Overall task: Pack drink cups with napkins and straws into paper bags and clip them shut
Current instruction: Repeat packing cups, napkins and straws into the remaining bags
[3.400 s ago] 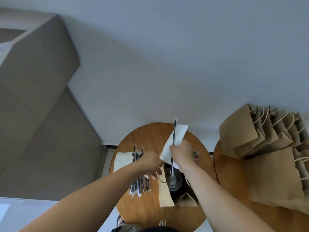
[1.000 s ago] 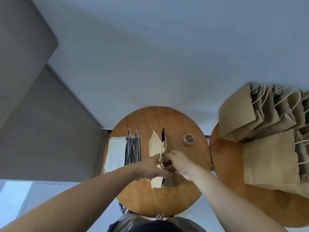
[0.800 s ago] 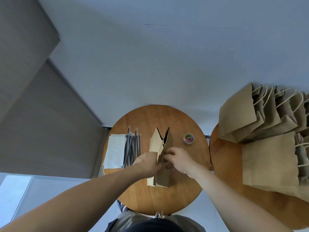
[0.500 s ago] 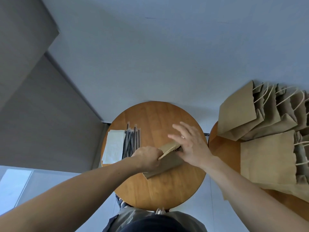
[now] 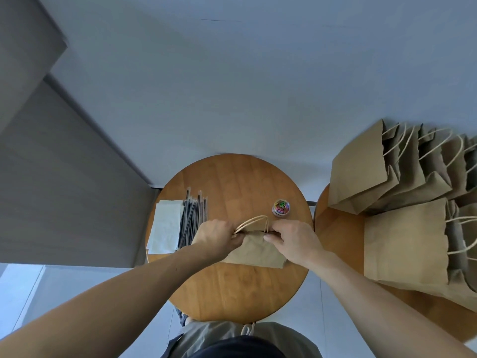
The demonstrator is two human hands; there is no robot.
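A brown paper bag [image 5: 254,250] stands on the round wooden table [image 5: 232,182], its top pressed flat and its twine handles [image 5: 254,220] arching above. My left hand [image 5: 215,237] pinches the bag's top edge at the left. My right hand [image 5: 293,240] pinches the top edge at the right, thumb across the front. A small clear jar of coloured paper clips [image 5: 281,208] sits just beyond my right hand. Wrapped black straws [image 5: 193,218] and a stack of white napkins [image 5: 166,227] lie at the table's left. The cup is hidden inside the bag.
A second wooden table [image 5: 340,228] at the right carries several brown paper bags [image 5: 405,239] with handles, some upright, some leaning. A grey wall panel [image 5: 64,177] lies to the left. Another bag's handle [image 5: 247,329] shows by my lap.
The napkin and straw went into the open bag. The bag's mouth was then pressed together and the bag turned broadside to me; both hands now pinch its flattened top.
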